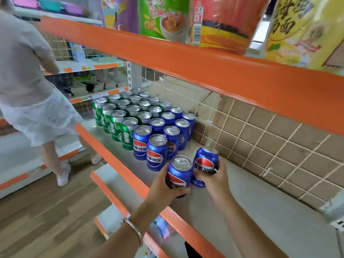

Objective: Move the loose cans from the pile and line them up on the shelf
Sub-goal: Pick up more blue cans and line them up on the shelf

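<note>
My left hand (163, 185) grips a blue cola can (179, 171), held upright over the shelf's front part. My right hand (214, 178) holds a second blue cola can (205, 162), tilted to the right, beside the first. Both cans sit just right of the blue cans lined up on the grey shelf board (260, 211); the nearest standing blue can (156, 152) is a short gap to the left. Rows of green cans (128, 133) stand further left. The loose pile is not in view.
An orange upper shelf edge (204, 66) hangs overhead with noodle packs (163, 17) on it. A wire grid back (260, 142) closes the shelf's rear. Another person (28, 81) stands in the aisle at left. Lower orange shelf edges (115, 194) jut out below.
</note>
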Demonstrator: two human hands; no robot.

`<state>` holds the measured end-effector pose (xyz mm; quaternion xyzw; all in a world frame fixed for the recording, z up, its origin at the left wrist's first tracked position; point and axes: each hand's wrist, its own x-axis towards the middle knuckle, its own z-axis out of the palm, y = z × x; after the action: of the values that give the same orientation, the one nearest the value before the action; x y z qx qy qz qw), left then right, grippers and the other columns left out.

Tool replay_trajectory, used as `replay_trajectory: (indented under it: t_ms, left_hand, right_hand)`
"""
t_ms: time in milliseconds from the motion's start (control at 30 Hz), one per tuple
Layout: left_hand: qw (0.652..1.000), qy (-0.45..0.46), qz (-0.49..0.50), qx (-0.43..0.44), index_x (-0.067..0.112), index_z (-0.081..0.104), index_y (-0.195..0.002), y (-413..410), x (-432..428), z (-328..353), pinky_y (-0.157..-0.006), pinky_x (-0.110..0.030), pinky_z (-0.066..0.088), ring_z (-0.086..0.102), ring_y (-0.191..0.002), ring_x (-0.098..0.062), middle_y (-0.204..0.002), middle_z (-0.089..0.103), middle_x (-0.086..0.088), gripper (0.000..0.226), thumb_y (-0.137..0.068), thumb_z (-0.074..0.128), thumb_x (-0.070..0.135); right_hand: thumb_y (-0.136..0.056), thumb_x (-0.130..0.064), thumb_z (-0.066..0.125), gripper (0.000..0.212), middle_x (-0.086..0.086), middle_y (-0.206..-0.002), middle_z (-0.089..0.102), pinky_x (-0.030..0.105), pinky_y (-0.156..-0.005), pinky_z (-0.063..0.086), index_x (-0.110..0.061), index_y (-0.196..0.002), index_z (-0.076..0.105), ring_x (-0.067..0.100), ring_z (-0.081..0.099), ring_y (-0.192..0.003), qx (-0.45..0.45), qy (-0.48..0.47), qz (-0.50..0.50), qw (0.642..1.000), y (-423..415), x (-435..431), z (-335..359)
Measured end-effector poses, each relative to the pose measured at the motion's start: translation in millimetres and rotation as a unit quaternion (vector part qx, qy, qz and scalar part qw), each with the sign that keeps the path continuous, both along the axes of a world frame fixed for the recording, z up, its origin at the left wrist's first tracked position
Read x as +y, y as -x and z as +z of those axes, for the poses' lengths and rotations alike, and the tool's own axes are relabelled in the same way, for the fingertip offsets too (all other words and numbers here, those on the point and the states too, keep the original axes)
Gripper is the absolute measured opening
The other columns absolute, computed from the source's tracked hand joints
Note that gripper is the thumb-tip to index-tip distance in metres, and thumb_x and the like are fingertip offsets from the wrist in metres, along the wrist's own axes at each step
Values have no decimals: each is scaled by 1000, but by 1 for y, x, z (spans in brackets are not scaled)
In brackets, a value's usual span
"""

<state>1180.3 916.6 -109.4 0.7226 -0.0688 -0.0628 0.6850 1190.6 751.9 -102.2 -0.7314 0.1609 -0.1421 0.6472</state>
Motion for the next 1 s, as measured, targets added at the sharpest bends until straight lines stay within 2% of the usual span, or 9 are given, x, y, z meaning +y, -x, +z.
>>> replay_trajectory:
  t_ms: [133,233,300,433,533,600,767,900,1000]
  left_hand:
    - [999,3,-43,-21,17,43,-125,-11,9,0,-73,-5,46,61,-86,16,-108,63,11,79,-61,81,-9]
    - [997,-19,-70,-38,21,45,-122,-18,12,-3,-72,-5,45,61,-90,15,-110,64,9,77,-61,82,-7]
    - [996,-31,-71,-41,24,46,-123,-20,14,-6,-78,-8,47,61,-99,6,-113,63,9,79,-59,86,1]
    - [994,-69,-70,-48,43,39,-123,-24,16,-10,-100,-16,41,50,-115,3,-124,50,13,89,-51,90,34]
    - [990,-93,-71,-77,46,31,-117,-24,18,-10,-84,7,29,35,-105,30,-113,40,24,85,-58,89,24]
    - [989,-98,-75,-81,41,33,-119,-26,21,-12,-78,10,28,39,-100,28,-110,39,26,83,-60,88,21]
    - [986,-120,-77,-80,33,42,-120,-29,21,-15,-78,6,33,48,-95,12,-108,44,23,73,-63,86,20]
    - [986,-124,-95,-64,37,44,-114,-33,23,-14,-94,-12,42,52,-102,3,-112,48,16,71,-61,87,23]
    - [981,-143,-117,-55,41,40,-111,-35,24,-12,-89,-10,42,52,-105,-2,-113,47,16,70,-61,85,25]
  right_hand:
    - [-60,-4,85,76,5,-116,61,33,-89,51,-14,-125,46,19,63,-100,-13,27,-33,999,-6,11,-4]
    - [-57,0,86,78,3,-115,61,11,-79,48,-14,-123,46,11,62,-97,-46,83,-43,995,-6,11,-9]
    - [-56,2,86,79,-4,-114,60,8,-82,46,-22,-120,47,11,61,-102,-66,122,-60,988,-6,12,-13]
    - [-60,-12,84,75,-14,-119,57,33,-99,46,-39,-119,47,11,57,-112,-58,169,-77,981,-5,18,-20]
    - [-55,-45,79,78,-2,-121,62,49,-97,48,-28,-125,52,21,58,-114,-32,195,-96,975,-15,12,-29]
    - [-52,-51,77,79,-1,-118,63,49,-93,50,-26,-123,54,21,59,-111,-17,202,-108,973,-27,10,-30]
    - [-48,-41,87,73,-2,-110,65,36,-90,51,-22,-112,59,18,62,-102,-10,210,-101,972,-55,10,-13]
    - [-47,-31,90,77,4,-108,66,39,-88,51,-17,-115,57,22,63,-99,-12,201,-103,974,-75,9,-8]
    - [-50,-20,91,69,6,-103,68,41,-86,52,-16,-111,58,24,64,-95,-15,203,-110,973,-92,6,-6]
